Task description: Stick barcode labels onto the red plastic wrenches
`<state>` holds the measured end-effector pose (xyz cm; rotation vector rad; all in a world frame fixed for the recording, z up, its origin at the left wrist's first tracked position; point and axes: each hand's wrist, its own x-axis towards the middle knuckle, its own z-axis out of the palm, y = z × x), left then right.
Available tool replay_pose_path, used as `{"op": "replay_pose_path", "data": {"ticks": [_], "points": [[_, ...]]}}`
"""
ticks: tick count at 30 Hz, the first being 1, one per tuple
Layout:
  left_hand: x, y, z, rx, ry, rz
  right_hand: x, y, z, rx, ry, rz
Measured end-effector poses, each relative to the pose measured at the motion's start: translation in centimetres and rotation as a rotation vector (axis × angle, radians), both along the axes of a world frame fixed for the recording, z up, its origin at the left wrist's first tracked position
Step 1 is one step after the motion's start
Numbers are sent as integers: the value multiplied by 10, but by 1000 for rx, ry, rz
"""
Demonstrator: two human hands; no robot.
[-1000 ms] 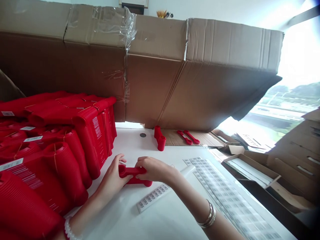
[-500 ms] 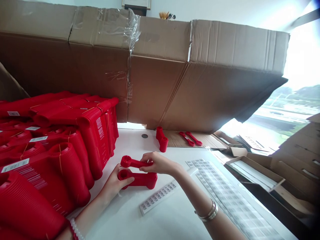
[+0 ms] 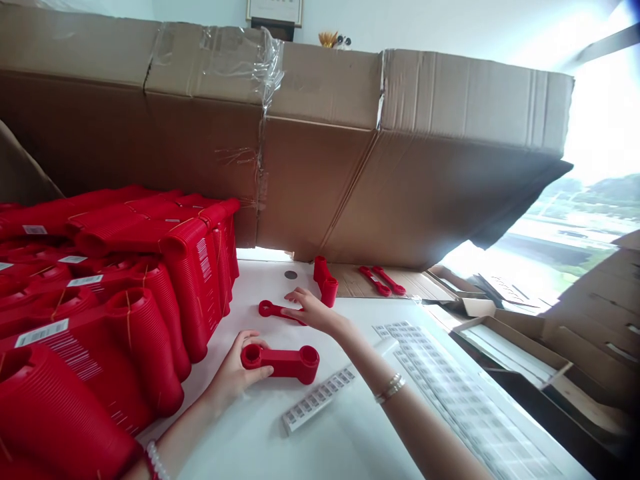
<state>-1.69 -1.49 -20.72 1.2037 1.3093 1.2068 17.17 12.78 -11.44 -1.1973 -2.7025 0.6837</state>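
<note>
My left hand grips the left end of a thick red plastic piece with a round, hollow socket at each end. Its thumb lies along the front side and the fingers curl behind. Farther back, my right hand is over a flatter red plastic link with a round end. The thumb lies on or close to this link, while the other fingers are lifted apart from it. The link's right end is hidden under the hand. Just behind my right hand stands another thick red piece.
Bundled red pieces are stacked high on the left. A label strip and label sheets lie on the white table. Two flat red links rest on cardboard at the back. A large carton leans over the far side.
My right hand has moved the flat link up and away from the thick piece, onto the table behind it, and its fingers have spread. My left hand keeps its hold.
</note>
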Motion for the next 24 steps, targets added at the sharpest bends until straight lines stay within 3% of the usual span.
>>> {"op": "replay_pose_path", "data": {"ticks": [5,10,19,24], "points": [[-4,2,-2,-34,-28,-31,1,-47,18,-133,-39,180],[-5,4,-4,-87,-13,-47,-6,-71,7,-82,-83,201],[-5,6,-18,-83,-37,-41,0,-65,9,-105,-86,202],[-4,6,-21,-8,-57,-39,1,-37,8,-81,-117,157]]}}
